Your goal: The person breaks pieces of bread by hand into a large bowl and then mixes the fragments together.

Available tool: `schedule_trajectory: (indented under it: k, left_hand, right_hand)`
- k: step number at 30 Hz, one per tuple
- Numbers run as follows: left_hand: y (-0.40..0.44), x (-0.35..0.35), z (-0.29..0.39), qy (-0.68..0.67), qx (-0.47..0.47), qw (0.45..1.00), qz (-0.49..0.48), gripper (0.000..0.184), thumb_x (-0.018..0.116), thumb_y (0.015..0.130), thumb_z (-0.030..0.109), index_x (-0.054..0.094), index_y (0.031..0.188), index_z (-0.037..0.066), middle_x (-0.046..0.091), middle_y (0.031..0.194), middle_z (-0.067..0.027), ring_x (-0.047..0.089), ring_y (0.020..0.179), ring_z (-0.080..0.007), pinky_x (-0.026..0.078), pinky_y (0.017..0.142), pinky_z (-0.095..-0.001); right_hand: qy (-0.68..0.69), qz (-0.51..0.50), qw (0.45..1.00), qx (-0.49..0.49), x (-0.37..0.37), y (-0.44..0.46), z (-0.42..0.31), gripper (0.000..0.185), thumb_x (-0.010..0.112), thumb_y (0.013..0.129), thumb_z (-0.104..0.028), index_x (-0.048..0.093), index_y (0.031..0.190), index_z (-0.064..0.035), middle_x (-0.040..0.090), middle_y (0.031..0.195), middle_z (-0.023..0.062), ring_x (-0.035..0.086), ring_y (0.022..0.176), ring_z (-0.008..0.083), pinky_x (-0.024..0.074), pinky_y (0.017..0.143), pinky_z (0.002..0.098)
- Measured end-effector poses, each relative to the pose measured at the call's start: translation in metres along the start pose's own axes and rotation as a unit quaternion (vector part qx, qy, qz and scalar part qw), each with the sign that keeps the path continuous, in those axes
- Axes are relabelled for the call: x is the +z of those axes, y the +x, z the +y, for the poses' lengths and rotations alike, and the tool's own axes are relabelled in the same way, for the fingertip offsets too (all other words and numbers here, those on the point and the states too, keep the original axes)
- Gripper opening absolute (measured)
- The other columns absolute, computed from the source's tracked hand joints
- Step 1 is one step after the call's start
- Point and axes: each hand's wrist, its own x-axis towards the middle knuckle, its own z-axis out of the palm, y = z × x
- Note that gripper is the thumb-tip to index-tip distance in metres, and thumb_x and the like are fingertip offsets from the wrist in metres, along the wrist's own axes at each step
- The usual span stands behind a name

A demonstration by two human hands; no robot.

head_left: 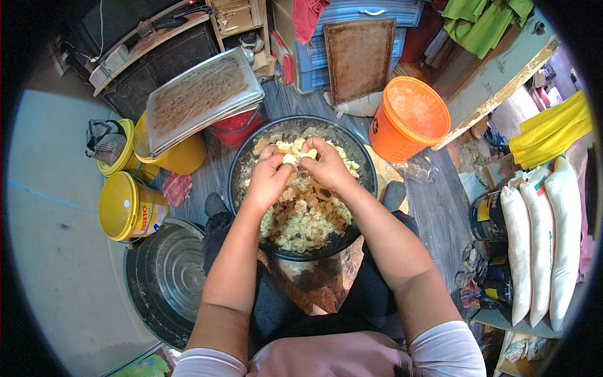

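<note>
A wide black basin (pixel 235 207) stands between my knees, holding many pale, torn-looking pieces (pixel 301 226) with browner ones near the middle. Above its far half, my left hand (pixel 271 176) and my right hand (pixel 328 166) are close together. The fingers of my left hand are closed on a pale piece (pixel 289 159). My right hand pinches another pale yellowish piece (pixel 309 154) beside it. Whether the two pieces are joined cannot be made out.
An orange bucket (pixel 411 119) stands right of the basin's far side. Stacked trays (pixel 201 94) rest over yellow and red buckets at the left. A black tub (pixel 173 276) lies near left; white sacks (pixel 539 245) stand at the right.
</note>
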Motion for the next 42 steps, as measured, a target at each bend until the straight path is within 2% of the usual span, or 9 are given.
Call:
schedule_trajectory:
  k: [7,13,15,20,22,31,36,39,42]
  left_hand:
    - [0.0,-0.003,0.003,0.052,0.004,0.999,-0.012,0.023,0.058,0.075,0.014,0.063,0.09,-0.003,0.052,0.104,-0.0171,0.051,0.098,-0.0305,0.04,0.086,-0.0337]
    - [-0.006,-0.001,0.007,0.134,0.012,0.99,-0.046,0.023,0.059,0.076,0.018,0.063,0.091,0.001,0.052,0.109,-0.0198,0.055,0.096,-0.0359,0.043,0.084,-0.0387]
    - [-0.006,0.001,0.001,0.137,0.011,0.99,-0.019,0.021,0.059,0.076,0.016,0.062,0.086,-0.001,0.053,0.103,-0.0192,0.055,0.093,-0.0339,0.043,0.083,-0.0368]
    - [0.005,-0.009,-0.009,0.148,-0.017,0.989,0.005,0.017,0.056,0.077,0.013,0.06,0.084,-0.002,0.058,0.094,-0.0161,0.056,0.088,-0.0284,0.046,0.077,-0.0346]
    - [0.006,-0.011,-0.009,-0.239,-0.214,0.947,0.029,0.021,0.05,0.077,0.009,0.059,0.093,-0.001,0.059,0.091,-0.0117,0.056,0.087,-0.0238,0.049,0.073,-0.0342]
    - [0.0,-0.016,0.009,-0.558,-0.204,0.8,-0.081,0.048,0.053,0.08,0.016,0.044,0.123,-0.003,0.05,0.118,-0.0124,0.054,0.101,-0.0226,0.049,0.084,-0.0357]
    - [-0.002,-0.017,0.01,-0.36,-0.177,0.908,-0.117,0.056,0.064,0.08,0.018,0.039,0.128,0.001,0.054,0.103,-0.0079,0.058,0.078,-0.0137,0.049,0.066,-0.0253]
    - [0.001,-0.016,0.011,-0.295,-0.157,0.939,-0.084,0.049,0.067,0.079,0.016,0.047,0.121,0.0,0.056,0.097,-0.0056,0.05,0.054,-0.005,0.043,0.05,-0.0185]
    - [0.0,-0.017,0.024,-0.277,-0.134,0.95,-0.061,0.043,0.066,0.079,0.012,0.051,0.117,0.0,0.056,0.089,-0.0034,0.051,0.059,-0.0064,0.044,0.051,-0.0201]
  right_hand:
    - [0.198,-0.056,0.978,-0.024,0.006,-0.005,-0.015,0.017,0.055,0.074,0.003,0.046,0.087,-0.0053,0.048,0.081,0.0018,0.051,0.062,0.0087,0.044,0.057,0.0228]
    - [0.087,-0.103,0.989,0.059,-0.001,-0.006,-0.014,0.019,0.059,0.072,-0.001,0.047,0.085,-0.0066,0.046,0.075,-0.0007,0.05,0.069,0.0097,0.0412,0.061,0.0223]
    - [-0.021,-0.044,0.996,-0.077,0.003,-0.003,-0.006,0.017,0.061,0.071,-0.005,0.049,0.082,-0.0064,0.045,0.072,-0.0012,0.05,0.072,0.0107,0.0407,0.064,0.0233]
    - [-0.062,-0.019,0.997,-0.038,0.0,-0.005,-0.009,0.018,0.063,0.069,-0.007,0.053,0.083,-0.0047,0.051,0.078,0.0037,0.053,0.079,0.0156,0.0425,0.073,0.0269]
    - [-0.103,-0.017,0.995,-0.008,-0.003,-0.007,-0.007,0.02,0.063,0.069,-0.007,0.054,0.086,-0.0042,0.053,0.084,0.0067,0.054,0.085,0.0176,0.0429,0.077,0.0281]
    - [-0.162,0.016,0.94,-0.301,0.003,-0.013,-0.019,0.037,0.067,0.071,-0.018,0.054,0.103,-0.0028,0.049,0.107,0.0156,0.049,0.103,0.0306,0.0406,0.088,0.0358]
    - [-0.027,-0.043,0.998,-0.037,0.002,-0.009,-0.013,0.036,0.062,0.081,-0.023,0.053,0.106,-0.0005,0.058,0.096,0.0143,0.056,0.086,0.0243,0.0438,0.079,0.0358]
    - [0.103,-0.075,0.991,-0.044,0.001,-0.008,-0.011,0.03,0.054,0.089,-0.027,0.052,0.105,-0.0022,0.058,0.09,0.0049,0.055,0.076,0.0131,0.0462,0.069,0.0271]
    - [0.206,-0.11,0.972,0.019,0.001,-0.01,-0.018,0.029,0.05,0.092,-0.029,0.052,0.105,-0.0035,0.057,0.086,0.0005,0.053,0.072,0.0073,0.0454,0.063,0.0216]
